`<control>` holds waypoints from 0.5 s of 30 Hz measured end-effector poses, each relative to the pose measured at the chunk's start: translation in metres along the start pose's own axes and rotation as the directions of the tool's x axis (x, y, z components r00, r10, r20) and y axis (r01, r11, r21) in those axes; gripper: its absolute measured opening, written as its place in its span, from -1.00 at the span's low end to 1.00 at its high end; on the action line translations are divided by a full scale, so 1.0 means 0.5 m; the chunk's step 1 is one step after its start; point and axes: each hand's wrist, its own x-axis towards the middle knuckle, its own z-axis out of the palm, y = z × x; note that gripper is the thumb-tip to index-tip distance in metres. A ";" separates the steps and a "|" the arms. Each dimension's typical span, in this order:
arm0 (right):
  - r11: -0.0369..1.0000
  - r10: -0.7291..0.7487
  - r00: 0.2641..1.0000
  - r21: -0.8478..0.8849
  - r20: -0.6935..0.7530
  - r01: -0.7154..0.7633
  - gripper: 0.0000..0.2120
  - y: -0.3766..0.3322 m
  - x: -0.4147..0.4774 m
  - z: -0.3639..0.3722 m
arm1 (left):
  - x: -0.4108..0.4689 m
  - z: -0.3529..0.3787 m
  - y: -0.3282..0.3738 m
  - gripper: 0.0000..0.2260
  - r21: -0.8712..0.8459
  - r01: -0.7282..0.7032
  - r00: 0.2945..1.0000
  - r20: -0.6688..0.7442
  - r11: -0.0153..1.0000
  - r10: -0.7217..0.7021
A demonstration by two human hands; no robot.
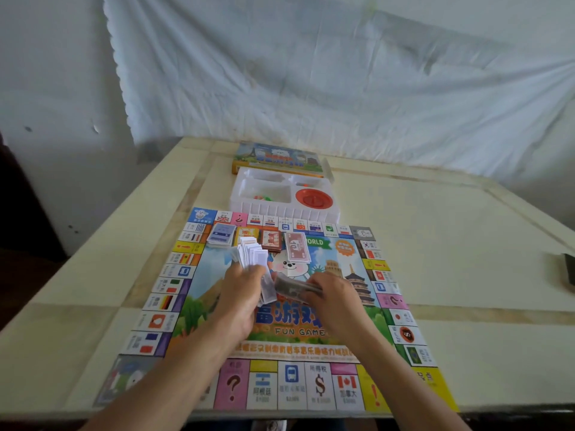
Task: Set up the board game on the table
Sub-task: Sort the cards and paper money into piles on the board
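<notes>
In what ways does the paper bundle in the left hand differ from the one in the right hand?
The left hand holds its pale bundle fanned out, pointing away; the right hand grips its grey bundle squared and lying level. Both are paper slips held over the board.

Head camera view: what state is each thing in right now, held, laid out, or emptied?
game board, unfolded flat on the table.
left hand, gripping a fan of white notes.
right hand, holding a grey bundle of notes.
red 10 note, lying flat on the board.
blue card stack, piled on the board.
box, lying flat behind the tray.
plastic tray, mostly empty.
red spinner, seated in the tray.
</notes>
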 end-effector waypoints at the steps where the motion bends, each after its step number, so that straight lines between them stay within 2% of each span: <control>1: 1.000 -0.003 1.000 -0.011 0.001 0.003 -0.88 0.005 0.000 0.002 | -0.001 -0.001 -0.002 -0.76 0.007 -0.003 1.000 0.002 1.000 0.003; 7: 0.999 -0.040 0.999 0.001 0.019 0.040 -0.90 0.008 0.000 0.010 | -0.010 0.016 -0.012 -0.84 0.044 -0.051 0.999 -0.012 0.998 0.052; 15: 0.999 -0.031 0.999 0.035 0.021 0.031 -0.90 0.003 0.004 0.010 | -0.024 0.024 -0.011 -0.86 0.028 -0.070 0.997 -0.030 0.997 0.071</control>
